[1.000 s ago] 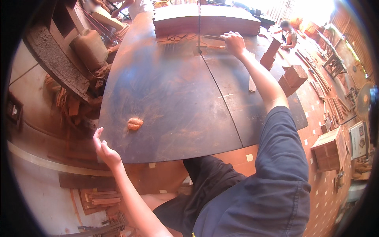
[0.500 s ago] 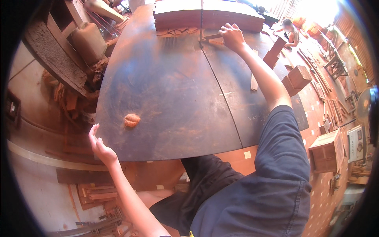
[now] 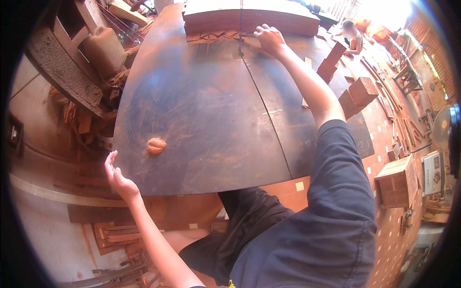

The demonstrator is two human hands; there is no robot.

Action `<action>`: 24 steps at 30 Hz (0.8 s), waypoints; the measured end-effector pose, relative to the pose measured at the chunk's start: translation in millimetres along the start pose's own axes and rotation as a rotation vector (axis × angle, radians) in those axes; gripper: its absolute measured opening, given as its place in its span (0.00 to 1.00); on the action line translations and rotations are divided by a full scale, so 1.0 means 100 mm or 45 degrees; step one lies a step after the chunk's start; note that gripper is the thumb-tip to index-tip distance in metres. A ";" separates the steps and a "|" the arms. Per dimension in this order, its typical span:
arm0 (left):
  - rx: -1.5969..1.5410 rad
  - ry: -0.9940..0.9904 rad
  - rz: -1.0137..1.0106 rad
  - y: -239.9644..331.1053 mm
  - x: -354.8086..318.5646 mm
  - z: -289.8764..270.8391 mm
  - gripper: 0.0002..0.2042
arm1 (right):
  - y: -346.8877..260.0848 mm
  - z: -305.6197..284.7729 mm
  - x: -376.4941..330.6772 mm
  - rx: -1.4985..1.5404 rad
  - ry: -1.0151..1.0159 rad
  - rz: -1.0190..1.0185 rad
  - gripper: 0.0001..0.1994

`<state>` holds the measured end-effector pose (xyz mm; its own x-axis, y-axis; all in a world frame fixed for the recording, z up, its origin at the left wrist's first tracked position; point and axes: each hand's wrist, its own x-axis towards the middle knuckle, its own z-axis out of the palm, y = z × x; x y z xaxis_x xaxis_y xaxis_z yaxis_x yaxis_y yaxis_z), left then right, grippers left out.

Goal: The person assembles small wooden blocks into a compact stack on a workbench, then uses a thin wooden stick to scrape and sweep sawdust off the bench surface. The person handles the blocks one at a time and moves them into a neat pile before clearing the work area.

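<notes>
My left hand (image 3: 121, 181) rests at the left front edge of a dark metal table (image 3: 206, 125), its fingers loosely stretched and nothing in them. A small reddish-brown lump (image 3: 156, 146) lies on the table near it. My right hand (image 3: 270, 40) is reached out over the far part of the table, fingers bent and apart, with nothing visible in them. Just left of it a thin upright saw blade (image 3: 241, 29) runs down to the table slot. Beyond stands a long reddish wooden block (image 3: 281, 22). Several small wood offcuts (image 3: 213, 36) lie left of the blade.
Stacked wooden blocks (image 3: 331, 62) and another block (image 3: 359, 95) stand along the right side. A plastic jug (image 3: 104, 52) is at the upper left. A wooden box (image 3: 397, 182) sits on the tiled floor at right. Another person (image 3: 353, 38) crouches at the far right.
My right hand has moved left toward the blade. The thin wooden stick it held is no longer visible in it. My left hand stays about where it was.
</notes>
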<state>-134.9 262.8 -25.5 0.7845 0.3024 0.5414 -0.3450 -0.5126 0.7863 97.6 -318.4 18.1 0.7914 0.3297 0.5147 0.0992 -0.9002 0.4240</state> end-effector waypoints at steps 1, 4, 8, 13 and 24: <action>0.028 -0.006 0.010 0.00 0.00 -0.05 0.24 | -0.09 -0.01 0.04 0.022 -0.006 0.060 0.11; 0.029 0.021 -0.038 0.02 -0.03 -0.05 0.24 | -0.21 -0.13 0.11 0.033 -0.009 0.214 0.11; 0.021 0.017 -0.014 -0.01 -0.02 -0.07 0.24 | -0.14 -0.14 0.03 0.054 -0.037 0.284 0.11; -0.005 0.003 -0.006 -0.06 -0.02 -0.09 0.24 | 0.06 -0.13 -0.10 0.182 -0.069 0.060 0.12; 0.013 0.014 0.008 -0.03 0.01 -0.10 0.24 | 0.04 -0.08 -0.06 0.071 -0.269 0.404 0.12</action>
<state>-138.3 272.9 -24.3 0.7765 0.3079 0.5497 -0.3446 -0.5229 0.7796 88.4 -321.5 22.0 0.8945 -0.0284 0.4462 -0.1425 -0.9640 0.2245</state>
